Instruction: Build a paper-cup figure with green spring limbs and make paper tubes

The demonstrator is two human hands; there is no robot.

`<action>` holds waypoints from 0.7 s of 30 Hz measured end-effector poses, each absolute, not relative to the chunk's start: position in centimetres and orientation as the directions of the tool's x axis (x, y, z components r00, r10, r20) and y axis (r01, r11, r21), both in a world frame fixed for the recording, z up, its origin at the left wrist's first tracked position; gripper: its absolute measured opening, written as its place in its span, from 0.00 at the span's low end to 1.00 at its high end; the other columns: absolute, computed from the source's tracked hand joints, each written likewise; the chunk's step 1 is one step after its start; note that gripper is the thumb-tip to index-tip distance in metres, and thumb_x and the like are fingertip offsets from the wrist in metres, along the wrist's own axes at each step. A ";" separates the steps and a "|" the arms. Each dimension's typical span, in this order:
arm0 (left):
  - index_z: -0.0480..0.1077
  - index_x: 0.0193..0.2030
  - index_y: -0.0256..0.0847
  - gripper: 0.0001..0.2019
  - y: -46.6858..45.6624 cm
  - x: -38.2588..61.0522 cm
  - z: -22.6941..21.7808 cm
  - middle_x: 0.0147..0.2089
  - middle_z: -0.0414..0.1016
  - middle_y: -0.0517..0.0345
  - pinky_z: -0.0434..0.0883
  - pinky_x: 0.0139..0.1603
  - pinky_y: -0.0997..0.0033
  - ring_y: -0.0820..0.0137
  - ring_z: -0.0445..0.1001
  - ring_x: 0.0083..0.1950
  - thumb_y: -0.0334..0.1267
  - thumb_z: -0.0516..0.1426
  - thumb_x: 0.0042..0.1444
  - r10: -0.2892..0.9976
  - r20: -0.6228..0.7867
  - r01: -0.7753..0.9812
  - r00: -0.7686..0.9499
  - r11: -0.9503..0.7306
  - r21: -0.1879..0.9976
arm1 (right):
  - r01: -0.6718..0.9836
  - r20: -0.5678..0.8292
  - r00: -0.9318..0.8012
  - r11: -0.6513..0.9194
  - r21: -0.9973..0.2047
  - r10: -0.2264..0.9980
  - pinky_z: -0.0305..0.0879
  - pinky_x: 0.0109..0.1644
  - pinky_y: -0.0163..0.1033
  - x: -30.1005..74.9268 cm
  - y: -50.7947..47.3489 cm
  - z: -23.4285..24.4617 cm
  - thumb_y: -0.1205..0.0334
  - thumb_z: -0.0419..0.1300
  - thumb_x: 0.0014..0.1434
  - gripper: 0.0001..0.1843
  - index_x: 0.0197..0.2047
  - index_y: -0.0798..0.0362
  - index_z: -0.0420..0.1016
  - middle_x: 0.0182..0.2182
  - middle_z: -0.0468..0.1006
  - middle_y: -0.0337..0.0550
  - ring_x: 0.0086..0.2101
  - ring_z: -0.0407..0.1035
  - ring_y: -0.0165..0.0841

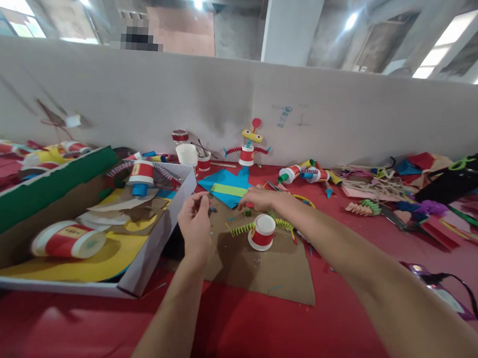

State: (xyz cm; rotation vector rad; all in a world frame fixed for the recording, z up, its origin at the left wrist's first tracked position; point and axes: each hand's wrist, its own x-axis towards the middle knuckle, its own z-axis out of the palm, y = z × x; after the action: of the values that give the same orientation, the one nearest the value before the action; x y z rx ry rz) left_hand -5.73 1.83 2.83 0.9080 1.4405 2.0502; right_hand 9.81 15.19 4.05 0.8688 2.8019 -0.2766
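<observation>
My left hand (pixel 196 217) is raised beside the box wall, thumb and forefinger pinched; anything between them is too small to name. My right hand (pixel 260 198) reaches across to the near edge of the blue paper (pixel 223 178), fingers bent down by a lime-green paper strip (pixel 228 189). A small red piece (pixel 250 205) shows just under those fingers, but their grip is hidden. Nearer to me, a red-and-white paper cup (pixel 263 233) with yellow-green folded paper arms (pixel 243 229) stands on the brown cardboard (pixel 265 278).
A white-edged box (pixel 160 239) at left holds paper sheets and cup pieces. A finished-looking cup figure (pixel 247 155) stands by the white partition (pixel 155 98). Cup figures (pixel 304 174), sticks (pixel 368 181) and a purple device (pixel 438 288) with a black cable lie to the right.
</observation>
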 end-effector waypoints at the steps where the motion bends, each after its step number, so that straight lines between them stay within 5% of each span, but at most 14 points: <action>1: 0.73 0.35 0.38 0.07 2.0 -5.8 2.7 0.29 0.70 0.62 0.65 0.34 0.76 0.75 0.67 0.30 0.39 0.58 0.53 0.699 0.250 -0.001 -0.670 -0.337 0.941 | 0.576 -0.236 -0.809 0.806 -0.138 0.538 0.56 0.46 0.39 9.5 15.2 4.0 0.76 0.64 0.43 0.24 0.43 0.43 0.80 0.39 0.82 0.40 0.45 0.68 0.40; 5: 0.73 0.36 0.37 0.07 2.3 -6.3 2.5 0.29 0.71 0.61 0.65 0.34 0.75 0.75 0.68 0.30 0.39 0.59 0.53 0.694 0.272 0.011 -0.667 -0.356 0.934 | 0.612 -0.150 -0.791 0.758 -0.227 0.594 0.58 0.46 0.41 9.4 15.2 4.8 0.78 0.64 0.42 0.17 0.33 0.48 0.81 0.33 0.82 0.40 0.41 0.71 0.39; 9: 0.73 0.40 0.38 0.08 1.6 -6.2 2.9 0.33 0.73 0.59 0.67 0.35 0.73 0.73 0.70 0.32 0.37 0.58 0.55 0.668 0.390 0.139 -0.634 -0.398 0.907 | 0.616 0.072 -0.729 0.698 -0.365 0.681 0.61 0.48 0.40 11.3 12.6 6.9 0.70 0.60 0.54 0.16 0.47 0.51 0.75 0.44 0.79 0.45 0.46 0.70 0.37; 12: 0.73 0.43 0.40 0.09 0.0 -5.1 3.4 0.40 0.73 0.54 0.69 0.40 0.70 0.70 0.71 0.40 0.32 0.56 0.57 0.559 0.678 0.453 -0.478 -0.505 0.735 | 0.573 0.235 -0.623 0.640 -0.512 0.746 0.65 0.47 0.39 13.5 7.9 7.7 0.63 0.54 0.61 0.20 0.57 0.51 0.64 0.47 0.74 0.47 0.46 0.69 0.33; 14: 0.73 0.46 0.42 0.12 -1.4 -3.8 3.8 0.44 0.71 0.53 0.70 0.44 0.67 0.67 0.71 0.44 0.29 0.55 0.57 0.496 0.822 0.577 -0.281 -0.597 0.558 | 0.308 0.298 -0.477 0.475 -0.825 0.827 0.66 0.46 0.39 14.9 4.3 7.3 0.62 0.59 0.58 0.19 0.53 0.50 0.66 0.42 0.74 0.44 0.43 0.70 0.33; 16: 0.72 0.50 0.44 0.16 -2.8 -2.3 4.2 0.47 0.70 0.51 0.71 0.47 0.65 0.66 0.70 0.48 0.28 0.56 0.56 0.517 0.846 0.547 -0.128 -0.675 0.495 | 0.066 0.254 -0.426 0.310 -0.948 0.868 0.66 0.46 0.38 15.9 1.0 6.4 0.62 0.60 0.57 0.16 0.50 0.48 0.68 0.40 0.74 0.41 0.42 0.70 0.31; 21: 0.69 0.55 0.48 0.25 -5.2 1.2 4.1 0.55 0.66 0.49 0.71 0.48 0.64 0.62 0.70 0.51 0.33 0.63 0.49 0.809 0.585 0.167 -0.059 -0.569 0.805 | -0.271 0.173 -0.300 0.089 -0.958 0.938 0.66 0.47 0.35 16.9 -4.0 4.2 0.63 0.63 0.56 0.15 0.48 0.45 0.72 0.41 0.75 0.38 0.43 0.69 0.30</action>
State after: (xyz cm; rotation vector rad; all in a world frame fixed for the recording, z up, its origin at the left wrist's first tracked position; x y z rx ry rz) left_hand 1.25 -5.18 4.13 1.7193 1.0410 1.6737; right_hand 16.92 -3.99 4.16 1.5032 2.6201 -2.9157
